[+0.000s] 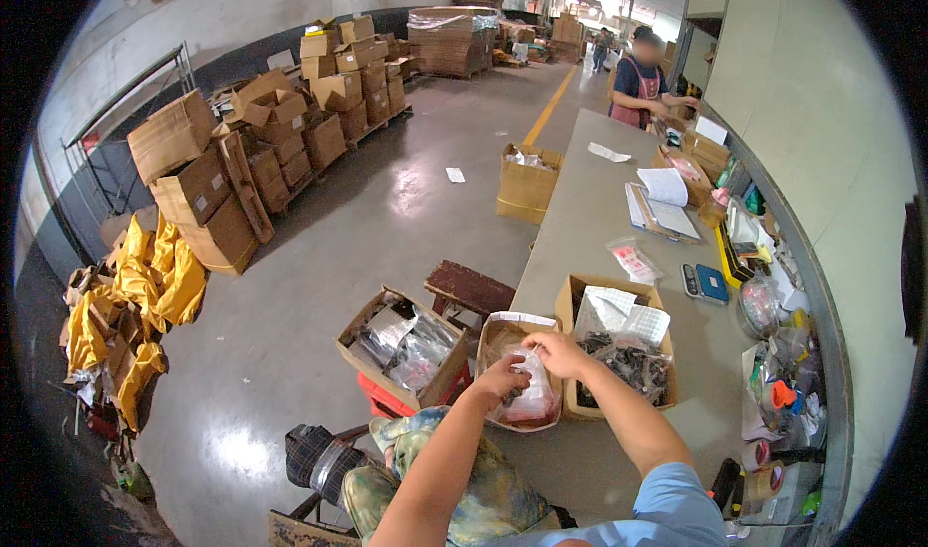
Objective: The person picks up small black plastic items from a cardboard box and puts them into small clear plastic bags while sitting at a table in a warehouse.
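Both my hands are over a small open carton (537, 425) at the table's edge, with clear plastic bags (532, 408) in it. My right hand (559, 353) pinches the upper edge of a clear plastic bag (528, 363). My left hand (502, 379) is closed beside the same bag, its fingers curled round something dark and small that I cannot make out. Just right of the hands stands a larger carton (565, 305) full of small dark parts (628, 368), with white sheets (619, 313) lying on top.
Left of my hands, a carton of bagged parts (401, 344) rests on a red stool (379, 395); a wooden bench (471, 284) is behind it. A blue scale (705, 283), open binder (665, 202) and cluttered items line the table's right. A co-worker (640, 83) stands at the far end.
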A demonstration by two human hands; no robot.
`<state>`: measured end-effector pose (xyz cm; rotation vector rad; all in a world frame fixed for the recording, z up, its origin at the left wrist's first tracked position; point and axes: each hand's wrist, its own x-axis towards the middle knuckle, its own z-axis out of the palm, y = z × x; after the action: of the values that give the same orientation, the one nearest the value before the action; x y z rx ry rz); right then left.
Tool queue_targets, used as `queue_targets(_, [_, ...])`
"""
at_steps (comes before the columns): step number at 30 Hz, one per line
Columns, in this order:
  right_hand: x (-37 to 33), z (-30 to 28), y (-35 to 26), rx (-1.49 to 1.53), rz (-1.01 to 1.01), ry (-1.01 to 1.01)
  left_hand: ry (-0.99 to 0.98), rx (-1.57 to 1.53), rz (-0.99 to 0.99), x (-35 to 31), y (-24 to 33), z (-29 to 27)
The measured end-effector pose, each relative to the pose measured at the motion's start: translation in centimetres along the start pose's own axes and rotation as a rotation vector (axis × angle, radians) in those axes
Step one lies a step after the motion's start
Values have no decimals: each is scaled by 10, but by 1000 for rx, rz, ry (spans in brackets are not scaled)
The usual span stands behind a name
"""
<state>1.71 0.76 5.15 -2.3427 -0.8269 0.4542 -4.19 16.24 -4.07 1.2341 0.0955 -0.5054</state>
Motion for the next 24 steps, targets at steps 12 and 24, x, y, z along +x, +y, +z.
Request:
queue_targets(12, [-47, 2, -31, 61, -343, 57, -246, -286, 84, -28, 18, 0])
queue_targets(24, [-41, 8, -13, 58, -427, 117, -184, -95, 213, -19, 25, 2])
